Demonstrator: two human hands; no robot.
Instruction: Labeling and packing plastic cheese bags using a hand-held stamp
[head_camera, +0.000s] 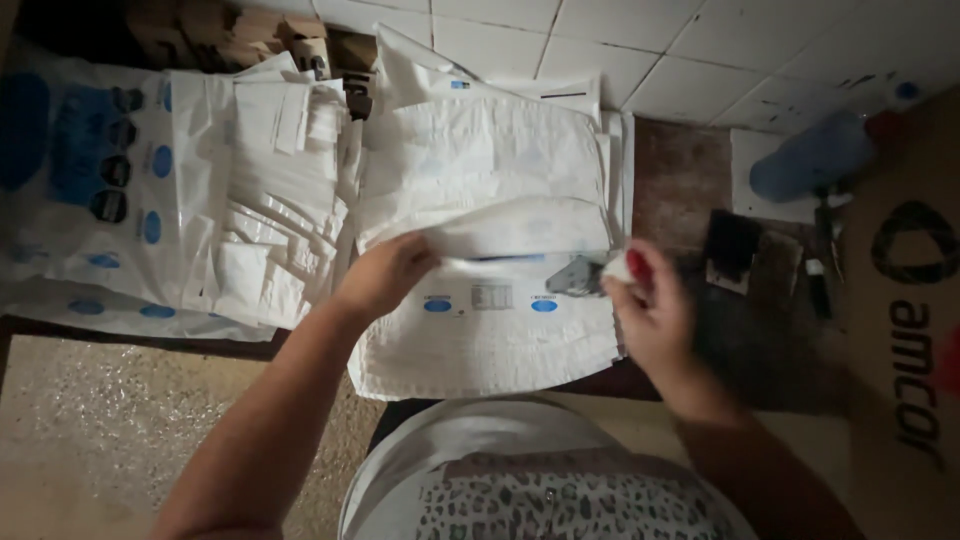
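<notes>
Flat white woven plastic sack (480, 320) lies directly ahead of the person, long axis left-right, on top of a pile of similar white sacks (480, 160). Left hand (385, 275) pinches its folded upper flap near centre; right hand (650, 305) pinches the right edge, equally near.

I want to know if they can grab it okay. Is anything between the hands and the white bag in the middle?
Nothing visible is in the way. The left hand already touches the folded edge of the white woven bag, and the right hand is at its right edge, beside a small grey object lying there.
</notes>
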